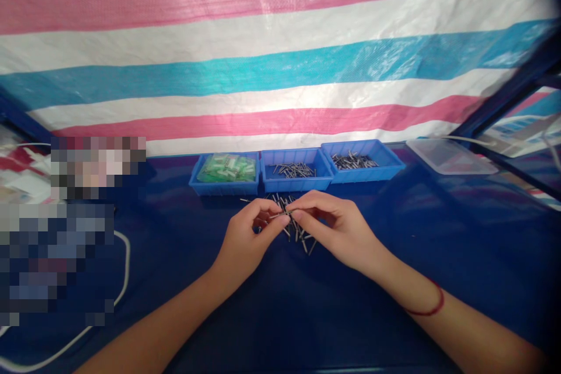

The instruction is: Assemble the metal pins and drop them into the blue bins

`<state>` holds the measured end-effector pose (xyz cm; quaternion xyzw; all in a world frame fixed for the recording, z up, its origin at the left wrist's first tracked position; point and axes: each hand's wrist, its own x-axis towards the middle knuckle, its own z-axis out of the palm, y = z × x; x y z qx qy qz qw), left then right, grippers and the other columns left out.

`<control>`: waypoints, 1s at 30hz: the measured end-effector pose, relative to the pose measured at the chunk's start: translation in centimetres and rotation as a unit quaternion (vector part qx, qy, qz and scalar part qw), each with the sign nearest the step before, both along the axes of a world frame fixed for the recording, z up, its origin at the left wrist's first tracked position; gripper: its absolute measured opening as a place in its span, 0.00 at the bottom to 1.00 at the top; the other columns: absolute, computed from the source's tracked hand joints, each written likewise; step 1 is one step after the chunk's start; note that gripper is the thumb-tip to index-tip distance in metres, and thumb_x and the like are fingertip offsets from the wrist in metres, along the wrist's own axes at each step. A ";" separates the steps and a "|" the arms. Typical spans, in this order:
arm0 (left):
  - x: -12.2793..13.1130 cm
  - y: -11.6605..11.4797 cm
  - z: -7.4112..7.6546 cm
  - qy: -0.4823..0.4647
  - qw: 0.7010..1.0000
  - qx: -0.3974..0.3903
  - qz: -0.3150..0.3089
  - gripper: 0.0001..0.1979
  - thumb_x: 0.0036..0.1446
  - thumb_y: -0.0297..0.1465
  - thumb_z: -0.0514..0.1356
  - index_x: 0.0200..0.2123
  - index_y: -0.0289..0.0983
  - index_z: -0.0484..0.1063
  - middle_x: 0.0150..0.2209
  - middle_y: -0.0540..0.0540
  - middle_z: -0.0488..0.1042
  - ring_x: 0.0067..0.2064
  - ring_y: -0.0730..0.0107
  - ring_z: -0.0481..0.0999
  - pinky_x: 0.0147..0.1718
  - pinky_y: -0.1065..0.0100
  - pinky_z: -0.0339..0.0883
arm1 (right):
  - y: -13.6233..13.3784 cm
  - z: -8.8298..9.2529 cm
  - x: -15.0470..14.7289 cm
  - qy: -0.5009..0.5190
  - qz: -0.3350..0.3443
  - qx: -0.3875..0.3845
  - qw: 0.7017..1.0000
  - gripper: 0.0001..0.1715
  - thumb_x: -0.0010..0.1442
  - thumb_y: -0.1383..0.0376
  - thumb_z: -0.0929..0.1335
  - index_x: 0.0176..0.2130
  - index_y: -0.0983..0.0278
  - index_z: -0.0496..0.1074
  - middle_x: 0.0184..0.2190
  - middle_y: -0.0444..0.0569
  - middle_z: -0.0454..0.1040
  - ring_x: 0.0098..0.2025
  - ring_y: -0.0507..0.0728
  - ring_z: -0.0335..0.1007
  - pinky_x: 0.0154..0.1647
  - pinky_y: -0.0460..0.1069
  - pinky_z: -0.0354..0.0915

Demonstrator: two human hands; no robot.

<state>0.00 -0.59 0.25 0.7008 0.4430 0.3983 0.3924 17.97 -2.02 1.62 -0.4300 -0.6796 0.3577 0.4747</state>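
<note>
My left hand [250, 235] and my right hand [335, 227] meet over the blue table, fingertips pinched together on a thin metal pin [283, 214] held between them. Under the hands lies a loose heap of metal pins [297, 232] on the dark blue table top [280, 304]. A red string circles my right wrist. Behind the heap stand three blue trays: the left tray [224, 186] with green pieces, the middle tray [294, 177] with pins, the right tray [363, 167] with more pins.
A clear plastic lid [449, 156] lies at the back right. A white cable [123, 280] loops over the table at left. A striped pink, white and blue tarp [280, 58] hangs behind. Blurred patches cover the left side.
</note>
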 end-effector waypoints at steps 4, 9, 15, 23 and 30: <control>-0.3 0.0 0.2 0.008 1.000 0.012 0.012 0.08 0.58 0.35 0.58 0.36 0.37 0.71 0.32 0.50 0.74 0.33 0.72 0.73 0.34 0.72 0.66 | 0.1 0.4 0.3 -0.079 0.031 0.060 0.995 0.08 0.61 0.66 0.65 0.36 0.63 0.76 0.29 0.47 0.74 0.28 0.51 0.66 0.27 0.47 0.61; -0.4 0.0 0.0 0.018 1.000 -0.007 0.010 0.14 0.61 0.39 0.55 0.45 0.38 0.70 0.34 0.49 0.74 0.34 0.71 0.74 0.34 0.71 0.67 | 1.0 0.1 1.3 -0.117 -0.061 0.088 0.987 0.11 0.62 0.63 0.64 0.32 0.64 0.74 0.28 0.47 0.74 0.28 0.51 0.65 0.27 0.47 0.60; -0.3 0.1 0.4 0.072 0.997 0.011 0.002 0.12 0.62 0.38 0.54 0.42 0.39 0.71 0.33 0.50 0.73 0.30 0.73 0.70 0.31 0.72 0.64 | 3.7 -0.5 5.4 -0.151 -0.295 0.111 0.937 0.14 0.60 0.58 0.65 0.34 0.64 0.76 0.28 0.47 0.75 0.27 0.54 0.67 0.29 0.49 0.61; -0.3 0.4 0.0 0.237 0.956 0.165 -0.048 0.06 0.59 0.28 0.56 0.37 0.38 0.72 0.36 0.48 0.75 0.40 0.66 0.71 0.40 0.64 0.60 | 5.7 -1.5 8.5 -0.338 -0.358 0.138 0.859 0.17 0.60 0.57 0.64 0.39 0.66 0.76 0.33 0.53 0.77 0.36 0.61 0.71 0.37 0.53 0.63; -0.8 0.8 -0.4 0.363 0.899 0.231 -0.085 0.11 0.62 0.29 0.54 0.45 0.41 0.72 0.43 0.46 0.74 0.42 0.63 0.68 0.38 0.63 0.57 | 4.4 -0.9 6.0 -0.313 -0.269 0.166 0.896 0.15 0.60 0.61 0.64 0.41 0.66 0.75 0.32 0.52 0.76 0.36 0.60 0.70 0.41 0.54 0.63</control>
